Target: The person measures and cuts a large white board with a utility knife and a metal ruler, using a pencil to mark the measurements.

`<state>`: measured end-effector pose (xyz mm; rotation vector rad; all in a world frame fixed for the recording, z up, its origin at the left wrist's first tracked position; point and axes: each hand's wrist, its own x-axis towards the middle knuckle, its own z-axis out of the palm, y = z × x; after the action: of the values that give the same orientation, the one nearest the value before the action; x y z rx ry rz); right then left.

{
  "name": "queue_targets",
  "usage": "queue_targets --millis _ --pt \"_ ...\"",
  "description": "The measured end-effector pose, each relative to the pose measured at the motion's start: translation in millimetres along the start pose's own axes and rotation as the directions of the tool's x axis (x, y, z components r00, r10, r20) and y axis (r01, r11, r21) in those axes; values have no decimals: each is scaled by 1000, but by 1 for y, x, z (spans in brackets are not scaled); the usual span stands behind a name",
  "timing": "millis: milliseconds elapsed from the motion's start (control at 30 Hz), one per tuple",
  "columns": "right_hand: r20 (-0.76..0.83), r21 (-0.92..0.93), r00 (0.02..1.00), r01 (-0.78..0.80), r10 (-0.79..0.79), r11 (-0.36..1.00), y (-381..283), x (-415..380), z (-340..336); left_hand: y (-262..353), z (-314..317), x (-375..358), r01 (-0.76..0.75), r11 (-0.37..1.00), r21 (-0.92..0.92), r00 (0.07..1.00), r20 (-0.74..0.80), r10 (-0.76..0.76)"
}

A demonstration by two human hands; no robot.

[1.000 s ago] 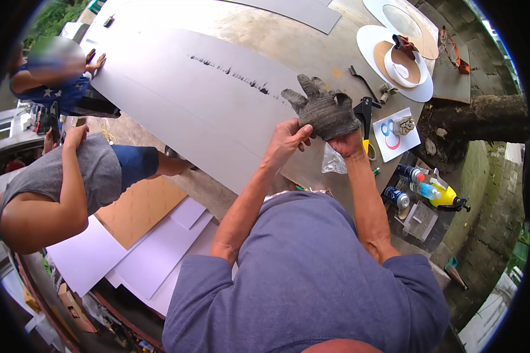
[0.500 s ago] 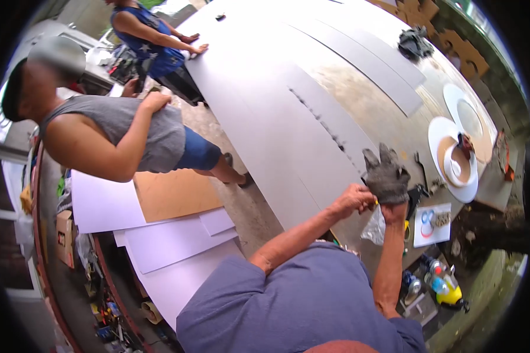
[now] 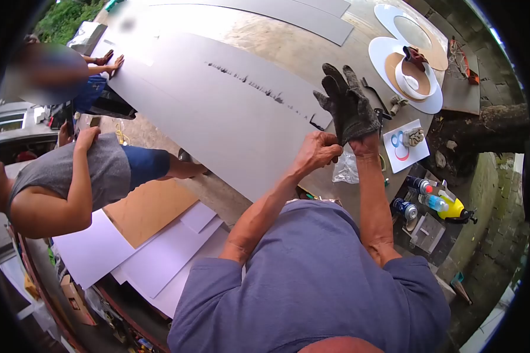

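My right hand point(image 3: 347, 106) wears a dark grey work glove point(image 3: 359, 120), its fingers raised and spread, holding nothing. My bare left hand point(image 3: 318, 152) is closed at the cuff of that glove, by the right wrist, with fingertips pinched on its edge. Both hands are above the near end of a long grey sheet point(image 3: 218, 117), which has a row of black smears along it. A clear plastic bag point(image 3: 345, 167) lies just below my hands. Beyond the glove are a black brush point(image 3: 371, 91) and a small metal fitting point(image 3: 398, 105).
White rings point(image 3: 380, 56) and a roll of white strip point(image 3: 415, 85) lie at the right. A stone sits on a printed sheet point(image 3: 400, 154). Cans and a yellow sprayer point(image 3: 453, 209) stand lower right. Two people are at the left; one's hands point(image 3: 115, 63) rest on the sheet.
The view has swung, so the sheet and both people appear further left. My left hand still works at the glove cuff; the gloved fingers stay spread.
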<state>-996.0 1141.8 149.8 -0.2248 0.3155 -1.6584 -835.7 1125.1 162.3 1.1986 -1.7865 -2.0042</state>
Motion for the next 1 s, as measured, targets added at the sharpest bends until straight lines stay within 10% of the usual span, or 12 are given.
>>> queue_targets --millis 367,500,567,667,867,1000 --pt "111 221 990 -114 92 969 -8 7 -42 16 -1 0 -106 982 158 994 -13 110" --pt "396 364 847 -501 356 785 -5 27 98 7 0 -1 -181 978 101 983 -18 184" --pt "270 -3 897 -361 349 932 11 35 111 11 -5 -7 -219 968 118 973 -44 226" --pt "273 -206 879 -344 391 916 28 43 107 8 -12 -12 -281 740 611 832 -230 506" --pt "200 -381 972 -38 122 924 51 49 69 42 -29 -14 -392 633 667 540 -390 746" --pt "219 -485 974 57 58 873 56 46 61 21 -40 6 -500 570 652 509 -312 803"
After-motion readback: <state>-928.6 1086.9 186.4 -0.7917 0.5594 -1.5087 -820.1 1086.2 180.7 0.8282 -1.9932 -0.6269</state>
